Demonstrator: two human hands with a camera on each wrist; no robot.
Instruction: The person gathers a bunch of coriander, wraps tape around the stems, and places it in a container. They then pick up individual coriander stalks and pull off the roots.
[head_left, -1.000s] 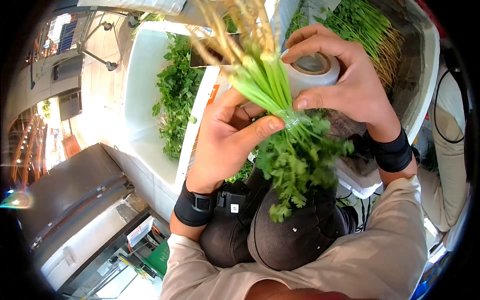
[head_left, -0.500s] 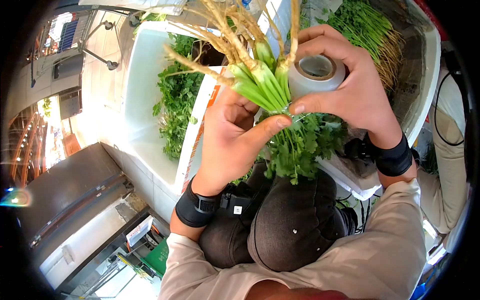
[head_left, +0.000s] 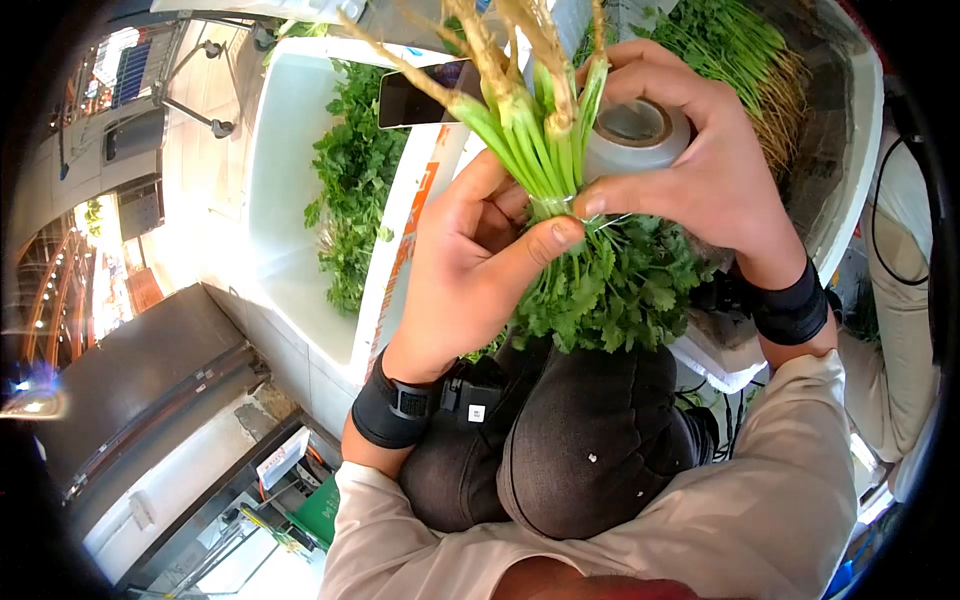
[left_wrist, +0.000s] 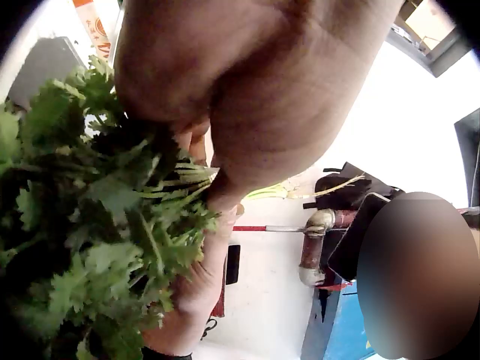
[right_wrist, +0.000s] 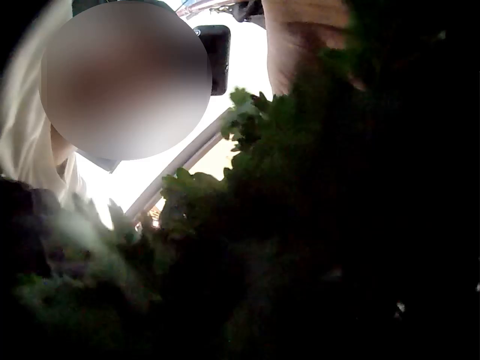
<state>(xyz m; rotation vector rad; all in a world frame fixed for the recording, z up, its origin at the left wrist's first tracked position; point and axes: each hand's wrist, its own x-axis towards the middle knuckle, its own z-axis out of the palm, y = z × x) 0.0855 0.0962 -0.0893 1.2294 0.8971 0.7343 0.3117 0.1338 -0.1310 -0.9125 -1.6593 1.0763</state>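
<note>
A bunch of leafy herbs [head_left: 610, 290] hangs leaves down, pale roots up, with clear film around its stems. The left hand [head_left: 460, 260] grips the stems from the left, its thumb on the wrapped part. From the other side the right hand [head_left: 700, 170] pinches the film with thumb against the stems; its other fingers curve behind a roll of film [head_left: 632, 150]. In the left wrist view the leaves [left_wrist: 105, 225] spread beside the left hand [left_wrist: 255, 105]. Dark leaves [right_wrist: 247, 195] fill most of the right wrist view, where the right hand cannot be told.
A white tub [head_left: 290, 190] with loose herbs [head_left: 350, 190] stands at the left, a dark phone [head_left: 425, 95] near its upper edge. More rooted herbs [head_left: 735, 60] lie in a container at the upper right. Another person's trousered leg [head_left: 885, 350] is at the far right.
The bunch has turned so its roots point more upright, and its leaves have swung up from the lap. Both hands stay around the stems; the left has risen slightly.
</note>
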